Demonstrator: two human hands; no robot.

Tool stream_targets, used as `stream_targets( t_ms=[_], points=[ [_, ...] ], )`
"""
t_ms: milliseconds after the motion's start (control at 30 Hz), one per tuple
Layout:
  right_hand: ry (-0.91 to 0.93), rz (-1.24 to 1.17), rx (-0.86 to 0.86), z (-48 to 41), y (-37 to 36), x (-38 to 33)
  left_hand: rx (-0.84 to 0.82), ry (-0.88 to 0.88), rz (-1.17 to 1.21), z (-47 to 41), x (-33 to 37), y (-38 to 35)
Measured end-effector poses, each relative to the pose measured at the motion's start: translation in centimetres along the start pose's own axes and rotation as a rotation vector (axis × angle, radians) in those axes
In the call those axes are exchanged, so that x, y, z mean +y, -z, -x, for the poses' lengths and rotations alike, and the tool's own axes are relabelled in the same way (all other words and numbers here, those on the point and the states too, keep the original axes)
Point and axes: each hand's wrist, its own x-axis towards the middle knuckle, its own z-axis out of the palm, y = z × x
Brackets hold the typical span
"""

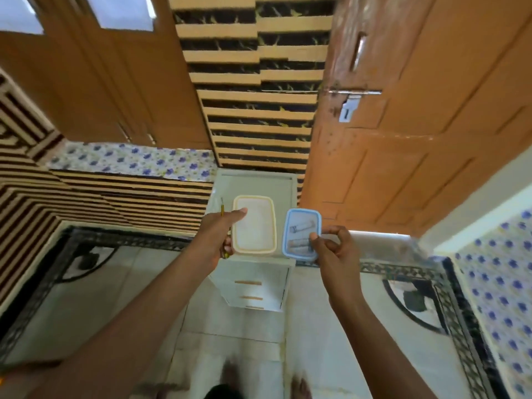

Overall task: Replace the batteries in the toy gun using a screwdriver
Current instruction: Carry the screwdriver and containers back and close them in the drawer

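Yellow-rimmed box (253,226), centre of frame: left hand (216,240) gripping it together with screwdriver (222,211), thumb (239,213) lying on top; right hand (338,254) fingers (337,230) pinching blue-rimmed box (302,216), batteries (300,226) lying inside.

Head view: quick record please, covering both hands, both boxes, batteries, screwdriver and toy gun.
left hand: grips cream-rimmed box, thumb on top
right hand: pinches blue-rimmed box at its right edge
batteries: two, inside blue-rimmed box
screwdriver: yellow, passes under left hand; hold unclear
toy gun: not in view
underneath: white drawer unit
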Motion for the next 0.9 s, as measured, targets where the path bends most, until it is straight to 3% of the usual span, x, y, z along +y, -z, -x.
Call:
stream_targets(
  t_ms=[167,533,767,900],
  points=[
    [-0.063,0.093,-0.025,-7.0,-5.1,3.2,-0.025,0.029,-0.058,-8.9,0.0,1.3],
    [-0.241,0.357,0.117,-17.4,-14.7,11.4,-0.072,0.142,-0.329,-25.6,-3.6,4.0],
    [-0.327,0.431,0.165,-19.6,-16.6,13.4,-0.103,0.145,-0.422,-29.9,-4.6,3.6],
    [-0.338,0.483,0.171,-19.8,-17.3,14.0,-0.096,0.044,-0.531,-30.1,-4.8,2.9]
  ],
)
